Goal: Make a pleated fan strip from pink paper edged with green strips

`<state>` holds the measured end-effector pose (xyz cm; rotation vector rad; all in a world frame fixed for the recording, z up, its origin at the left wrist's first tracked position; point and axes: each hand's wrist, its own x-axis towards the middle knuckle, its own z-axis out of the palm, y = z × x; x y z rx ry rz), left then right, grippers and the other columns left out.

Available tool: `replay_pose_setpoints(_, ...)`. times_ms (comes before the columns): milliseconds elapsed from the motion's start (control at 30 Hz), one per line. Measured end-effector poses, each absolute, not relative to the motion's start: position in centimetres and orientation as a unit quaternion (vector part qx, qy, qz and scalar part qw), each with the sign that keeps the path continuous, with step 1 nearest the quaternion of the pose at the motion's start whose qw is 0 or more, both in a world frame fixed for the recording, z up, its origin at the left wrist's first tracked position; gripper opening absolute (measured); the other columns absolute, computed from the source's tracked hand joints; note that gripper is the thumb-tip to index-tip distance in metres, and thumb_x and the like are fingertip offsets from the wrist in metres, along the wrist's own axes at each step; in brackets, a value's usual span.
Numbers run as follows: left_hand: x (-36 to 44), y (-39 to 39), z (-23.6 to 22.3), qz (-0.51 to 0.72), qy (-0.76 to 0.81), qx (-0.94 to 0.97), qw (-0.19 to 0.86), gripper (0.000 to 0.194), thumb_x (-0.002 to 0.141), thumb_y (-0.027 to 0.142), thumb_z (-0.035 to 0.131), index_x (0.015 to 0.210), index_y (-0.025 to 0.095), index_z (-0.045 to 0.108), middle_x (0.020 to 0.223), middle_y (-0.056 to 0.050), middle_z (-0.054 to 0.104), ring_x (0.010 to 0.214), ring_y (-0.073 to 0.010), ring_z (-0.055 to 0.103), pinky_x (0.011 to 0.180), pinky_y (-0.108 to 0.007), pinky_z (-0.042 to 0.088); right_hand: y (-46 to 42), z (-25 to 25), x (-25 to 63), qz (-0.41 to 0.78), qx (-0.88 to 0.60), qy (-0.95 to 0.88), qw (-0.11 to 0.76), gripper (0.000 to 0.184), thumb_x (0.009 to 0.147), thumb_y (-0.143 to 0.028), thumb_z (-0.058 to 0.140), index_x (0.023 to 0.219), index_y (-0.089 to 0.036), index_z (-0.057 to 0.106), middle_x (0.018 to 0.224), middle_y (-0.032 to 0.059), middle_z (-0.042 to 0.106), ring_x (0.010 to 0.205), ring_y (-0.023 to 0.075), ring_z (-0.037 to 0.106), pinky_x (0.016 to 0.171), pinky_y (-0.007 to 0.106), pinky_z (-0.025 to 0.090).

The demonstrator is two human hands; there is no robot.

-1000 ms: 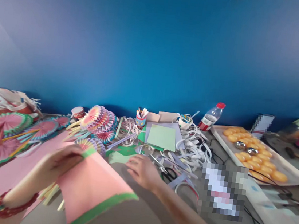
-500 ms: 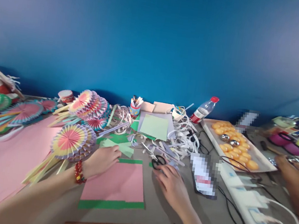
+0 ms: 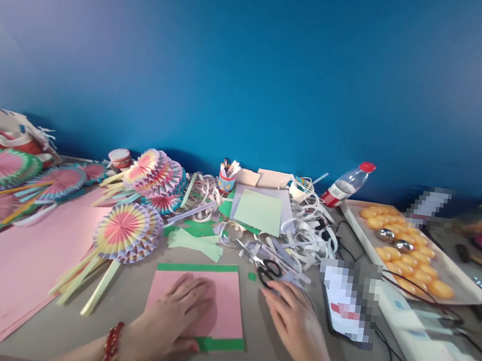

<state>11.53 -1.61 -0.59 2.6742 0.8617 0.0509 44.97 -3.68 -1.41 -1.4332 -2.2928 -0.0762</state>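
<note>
Since the left hand (image 3: 170, 316) shifted over, its slightly spread fingers probably steady the pink sheet (image 3: 227, 306); right hand's (image 3: 296, 321) fingers are loosely apart, scissors (image 3: 261, 262) just beyond.

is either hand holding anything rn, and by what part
Nothing is held: the left hand lies flat on the pink sheet, the right hand rests by the scissors' handles.

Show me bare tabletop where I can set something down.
Bare grey tabletop shows between the large pink paper sheets and the left hand, and between the right hand and the black-edged phone. Farther back is crowded: curled white paper strips, black-handled metal scissors, folded multicoloured paper fans.
</note>
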Motion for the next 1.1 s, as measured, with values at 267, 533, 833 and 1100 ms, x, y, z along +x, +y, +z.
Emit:
replay_pose_setpoints(267, 11.5, 0.4, 0.3, 0.026, 0.321, 0.932, 0.167, 0.070, 0.086, 0.050, 0.065, 0.146, 0.022, 0.040, 0.153, -0.013, 0.038, 0.142, -0.0340, 0.032, 0.119, -0.061, 0.018, -2.1, 0.7, 39.7, 0.048, -0.485, -0.836, 0.254, 0.029, 0.095, -0.014, 0.045, 0.112, -0.023, 0.067, 0.109, 0.0075, 0.069, 0.103, 0.0224, 0.062, 0.088, 0.038, 0.053)
replay_pose_setpoints(533, 10.9, 0.6, 0.1, 0.041, 0.308, 0.935, 0.170, 0.074, 0.086, 0.049, 0.066, 0.149, 0.023, 0.037, 0.154, -0.013, 0.038, 0.144, -0.0327, 0.031, 0.120, -0.058, 0.021, 5.3, 1.1, 34.1, 0.093, -0.481, -0.851, 0.188, 0.022, 0.094, -0.018, 0.049, 0.109, -0.021, 0.066, 0.106, 0.0078, 0.068, 0.100, 0.0226, 0.062, 0.089, 0.036, 0.049)
replay_pose_setpoints(833, 10.3, 1.1, -2.3, 0.099, 0.265, 0.953, 0.107, 0.072, 0.091, 0.053, 0.059, 0.152, 0.027, 0.032, 0.155, -0.008, 0.039, 0.142, -0.0300, 0.037, 0.120, -0.050, 0.027, 6.4, 1.5, 31.6, 0.073, -0.524, -0.835, 0.147, 0.012, 0.091, -0.023, 0.058, 0.100, -0.022, 0.066, 0.101, 0.0058, 0.067, 0.099, 0.0221, 0.060, 0.087, 0.033, 0.048)
replay_pose_setpoints(1100, 10.2, 1.2, -4.2, 0.171, 0.285, 0.941, 0.058, 0.044, 0.090, 0.034, 0.060, 0.134, 0.029, 0.055, 0.150, -0.005, 0.046, 0.139, -0.0288, 0.041, 0.119, -0.050, 0.028, -2.7, 3.1, 42.8, 0.054, -0.623, -0.723, 0.295, 0.020, 0.095, -0.025, 0.050, 0.109, -0.024, 0.065, 0.107, 0.0067, 0.069, 0.101, 0.0208, 0.064, 0.088, 0.032, 0.051)
